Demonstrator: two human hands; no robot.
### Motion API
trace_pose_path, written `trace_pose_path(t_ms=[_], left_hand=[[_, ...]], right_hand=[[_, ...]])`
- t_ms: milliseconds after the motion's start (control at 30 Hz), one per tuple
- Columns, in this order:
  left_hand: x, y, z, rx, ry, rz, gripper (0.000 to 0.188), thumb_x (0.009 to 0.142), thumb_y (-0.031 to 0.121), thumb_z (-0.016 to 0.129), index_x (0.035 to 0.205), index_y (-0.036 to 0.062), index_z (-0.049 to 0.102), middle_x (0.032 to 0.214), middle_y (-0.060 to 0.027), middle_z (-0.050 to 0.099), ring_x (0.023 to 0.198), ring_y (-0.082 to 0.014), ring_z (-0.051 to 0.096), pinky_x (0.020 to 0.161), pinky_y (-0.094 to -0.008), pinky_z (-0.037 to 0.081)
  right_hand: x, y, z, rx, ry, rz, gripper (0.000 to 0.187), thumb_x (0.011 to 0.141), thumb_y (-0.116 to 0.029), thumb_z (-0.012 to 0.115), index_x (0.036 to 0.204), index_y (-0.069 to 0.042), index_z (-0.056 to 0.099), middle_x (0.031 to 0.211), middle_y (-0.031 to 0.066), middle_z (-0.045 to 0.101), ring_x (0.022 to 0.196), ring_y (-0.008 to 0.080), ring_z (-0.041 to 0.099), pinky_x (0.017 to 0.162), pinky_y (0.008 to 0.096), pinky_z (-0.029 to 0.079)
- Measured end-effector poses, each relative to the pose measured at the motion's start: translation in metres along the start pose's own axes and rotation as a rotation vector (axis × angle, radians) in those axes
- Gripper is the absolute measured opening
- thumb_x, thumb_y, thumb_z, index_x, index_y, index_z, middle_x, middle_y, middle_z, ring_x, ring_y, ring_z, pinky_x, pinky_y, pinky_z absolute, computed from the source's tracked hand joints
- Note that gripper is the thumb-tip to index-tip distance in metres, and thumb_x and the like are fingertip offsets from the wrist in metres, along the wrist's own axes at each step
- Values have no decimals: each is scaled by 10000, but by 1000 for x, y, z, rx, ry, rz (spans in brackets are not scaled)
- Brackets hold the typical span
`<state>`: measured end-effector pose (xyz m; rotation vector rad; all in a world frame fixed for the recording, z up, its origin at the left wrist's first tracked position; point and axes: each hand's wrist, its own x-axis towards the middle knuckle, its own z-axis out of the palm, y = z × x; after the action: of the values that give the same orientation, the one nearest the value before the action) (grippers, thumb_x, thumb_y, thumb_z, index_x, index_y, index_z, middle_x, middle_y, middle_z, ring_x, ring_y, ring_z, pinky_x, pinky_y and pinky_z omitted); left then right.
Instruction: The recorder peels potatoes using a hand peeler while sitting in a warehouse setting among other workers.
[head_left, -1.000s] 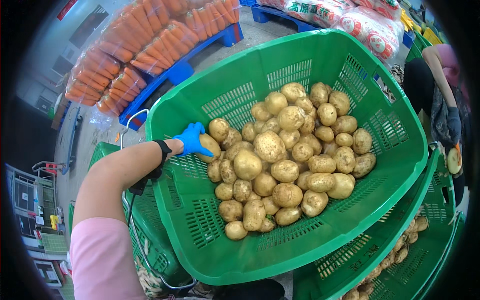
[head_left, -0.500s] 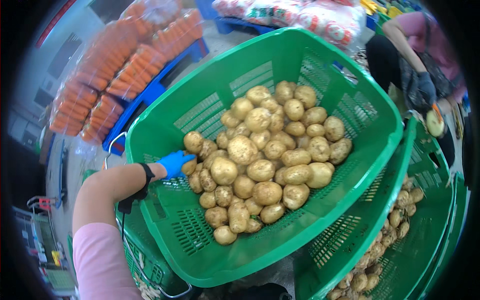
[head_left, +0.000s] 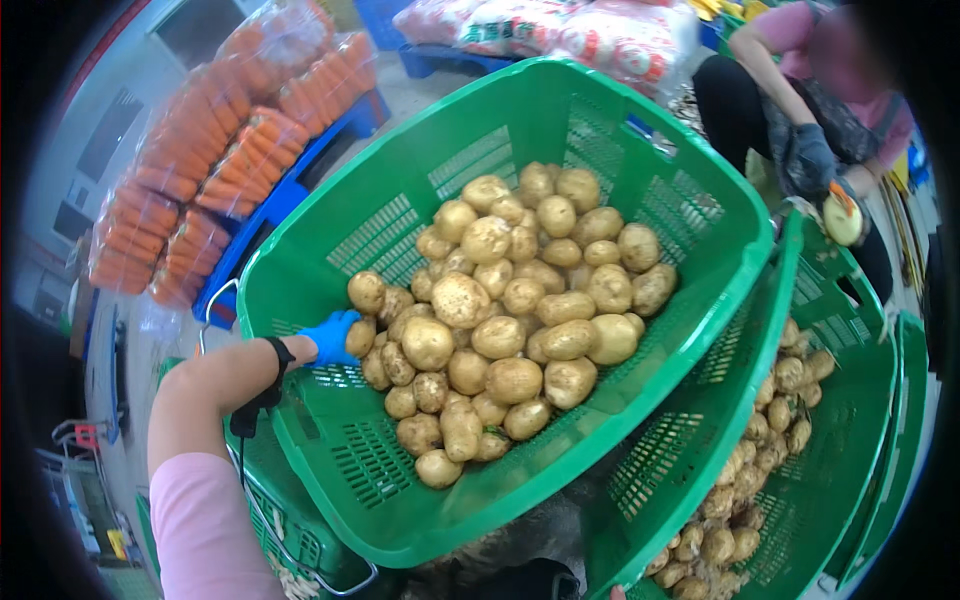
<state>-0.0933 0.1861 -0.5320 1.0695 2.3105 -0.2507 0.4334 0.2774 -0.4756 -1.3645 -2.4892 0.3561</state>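
My left hand, in a blue glove, reaches into a large green basket from its left side. Its fingers are closed on a potato at the left edge of the heap. The palm side is hidden from me. Many pale, partly muddy potatoes lie piled in the middle of this tilted basket. At the bottom edge of the picture only a small pinkish tip, perhaps a finger of my right hand, shows against the rim of a second green basket. What that hand does cannot be seen.
The second green basket on the right holds dirtier potatoes. Bagged carrots sit on a blue pallet at left. White-and-red sacks lie behind. At right, a co-worker's gloved hand is near a cut potato.
The whole view has shifted, so the basket and potatoes appear farther left. My left hand stays at the same potato. A pinkish tip has appeared at the bottom edge.
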Motion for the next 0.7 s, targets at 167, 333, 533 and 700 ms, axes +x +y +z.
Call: trace_pose_path(t_ms=[167,333,533,700], left_hand=[[1,-6,0,-95,-13,42,810,585,376,698,1246,125,303,1085,-220,479,992,-380,478,848,-429,404],[6,11,-8,-75,-4,-21,648,598,360,650,1152,113,422,1023,-194,534,909,-358,533,796,-403,439],[-11,30,-29,-329,179,-71,638,590,381,681,1114,72,489,1012,-185,558,936,-315,542,804,-367,441],[-71,69,-88,-875,376,138,630,621,279,711,1142,18,472,994,-129,573,903,-203,550,797,-310,442]], right_hand=[[-6,10,6,207,-100,77,380,763,-174,464,1085,21,518,838,214,562,657,323,555,618,343,471],[-17,4,7,313,-138,349,388,773,-158,454,1106,35,502,930,239,566,759,309,581,682,324,472],[-4,13,8,136,-84,127,401,785,-234,461,1103,2,521,949,213,577,741,336,581,643,356,477],[24,-15,-6,-79,-13,36,408,822,-251,426,1160,-28,476,960,196,576,703,348,570,599,353,469]])
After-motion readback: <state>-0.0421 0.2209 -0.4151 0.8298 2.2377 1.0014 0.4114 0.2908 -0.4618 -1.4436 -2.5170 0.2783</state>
